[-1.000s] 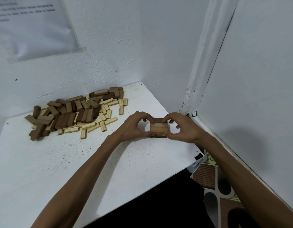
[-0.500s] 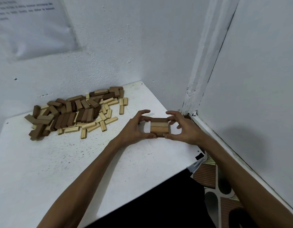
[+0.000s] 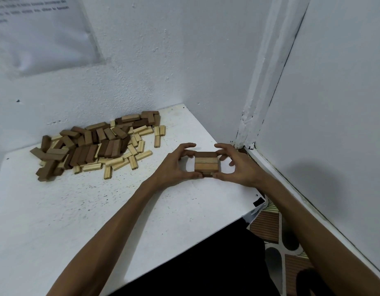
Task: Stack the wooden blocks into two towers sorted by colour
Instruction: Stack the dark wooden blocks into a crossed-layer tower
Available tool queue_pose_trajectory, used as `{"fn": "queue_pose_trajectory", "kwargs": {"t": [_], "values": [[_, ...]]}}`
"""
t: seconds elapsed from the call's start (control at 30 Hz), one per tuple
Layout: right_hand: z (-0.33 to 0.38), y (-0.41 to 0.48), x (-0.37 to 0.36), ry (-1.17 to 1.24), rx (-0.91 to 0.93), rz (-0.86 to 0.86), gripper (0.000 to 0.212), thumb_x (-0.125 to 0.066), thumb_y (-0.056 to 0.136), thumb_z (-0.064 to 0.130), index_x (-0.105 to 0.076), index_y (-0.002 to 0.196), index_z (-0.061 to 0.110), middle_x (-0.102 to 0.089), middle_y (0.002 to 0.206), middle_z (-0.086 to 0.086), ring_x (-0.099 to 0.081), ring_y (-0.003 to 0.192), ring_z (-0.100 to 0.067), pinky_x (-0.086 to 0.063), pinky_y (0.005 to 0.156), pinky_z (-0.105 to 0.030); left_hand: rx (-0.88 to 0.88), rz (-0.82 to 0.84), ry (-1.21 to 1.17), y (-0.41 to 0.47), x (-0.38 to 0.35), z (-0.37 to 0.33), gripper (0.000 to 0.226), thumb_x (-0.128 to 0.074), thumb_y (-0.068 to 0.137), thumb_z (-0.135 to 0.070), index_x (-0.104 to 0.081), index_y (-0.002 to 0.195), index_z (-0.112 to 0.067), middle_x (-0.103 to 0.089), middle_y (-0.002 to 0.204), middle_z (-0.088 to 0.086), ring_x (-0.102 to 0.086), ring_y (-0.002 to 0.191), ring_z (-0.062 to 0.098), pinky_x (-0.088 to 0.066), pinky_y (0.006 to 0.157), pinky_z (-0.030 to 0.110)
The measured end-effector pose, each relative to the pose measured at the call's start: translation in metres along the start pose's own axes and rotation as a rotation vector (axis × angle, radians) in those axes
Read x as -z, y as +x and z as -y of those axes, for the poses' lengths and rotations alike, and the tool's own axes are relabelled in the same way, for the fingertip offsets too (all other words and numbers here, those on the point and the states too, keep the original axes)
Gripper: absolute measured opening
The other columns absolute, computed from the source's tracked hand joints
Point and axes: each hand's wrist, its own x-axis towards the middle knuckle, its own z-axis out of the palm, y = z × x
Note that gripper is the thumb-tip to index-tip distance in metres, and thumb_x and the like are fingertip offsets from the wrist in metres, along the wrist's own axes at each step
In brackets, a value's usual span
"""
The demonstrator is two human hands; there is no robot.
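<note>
Entry, brown stack point(image 3: 206, 164): two layers showing. It stands on the worktop point(image 3: 78, 210) near the wall corner point(image 3: 245, 129), well apart from the loose pile point(image 3: 95, 146).

Left hand point(image 3: 174, 165), right hand point(image 3: 238, 165): thumbs sit against the stack's lower front edge and fingers point(image 3: 188, 145) arch round the back, so I log both as holding it lightly.

Change: a second ago the fingers were curled down over the top; now they are raised and spread.

Reading: squaring looks done and the next brown block is due. I see no pale tower.

Low brown block stack point(image 3: 206, 164) upright at right; mixed dark-and-pale pile point(image 3: 95, 146) left.
</note>
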Motion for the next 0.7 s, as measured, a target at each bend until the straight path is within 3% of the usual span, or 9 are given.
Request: {"fn": "queue_pose_trajectory", "kwargs": {"t": [0.1, 0.33, 0.47, 0.7], "values": [[0.0013, -0.0005, 0.0001, 0.000, 0.014, -0.009, 0.091, -0.087, 0.078, 0.050, -0.034, 0.151, 0.039, -0.055, 0.138, 0.021, -0.055, 0.120, -0.004, -0.047, 0.089, -0.022, -0.031, -0.020, -0.005, -0.0016, -0.0009, -0.0044, 0.093, -0.096, 0.070, -0.037, -0.044, 0.146, -0.033, -0.063, 0.137, -0.019, -0.055, 0.130, 0.004, -0.041, 0.104, 0.023], [0.0060, 0.0015, 0.0016, 0.017, 0.026, -0.015, 0.084, -0.082, 0.077, 0.055, -0.039, 0.148, 0.043, -0.056, 0.137, 0.026, -0.059, 0.118, -0.003, -0.049, 0.087, -0.024, -0.099, -0.107, 0.002, -0.0038, -0.0009, -0.0035, 0.086, -0.096, 0.072, -0.028, -0.048, 0.144, -0.025, -0.065, 0.135, -0.015, -0.058, 0.123, 0.017, -0.047, 0.097, 0.034], [0.0070, 0.0011, 0.0010, 0.018, 0.024, -0.021, 0.084, -0.076, 0.074, 0.062, -0.040, 0.148, 0.042, -0.057, 0.134, 0.026, -0.059, 0.118, -0.003, -0.048, 0.086, -0.022, -0.097, -0.121, -0.001, -0.0034, -0.0014, -0.0034, 0.084, -0.096, 0.073, -0.028, -0.050, 0.143, -0.025, -0.066, 0.132, -0.018, -0.060, 0.121, 0.015, -0.048, 0.096, 0.033], [0.0047, 0.0025, 0.0014, 0.032, -0.001, -0.012, 0.085, -0.083, 0.076, 0.056, -0.040, 0.148, 0.040, -0.059, 0.133, 0.022, -0.059, 0.119, -0.003, -0.050, 0.087, -0.024, -0.072, -0.111, -0.014, -0.0025, -0.0021, -0.0032, 0.082, -0.095, 0.073, -0.028, -0.052, 0.142, -0.026, -0.067, 0.128, -0.023, -0.061, 0.120, 0.008, -0.046, 0.096, 0.021]]}}
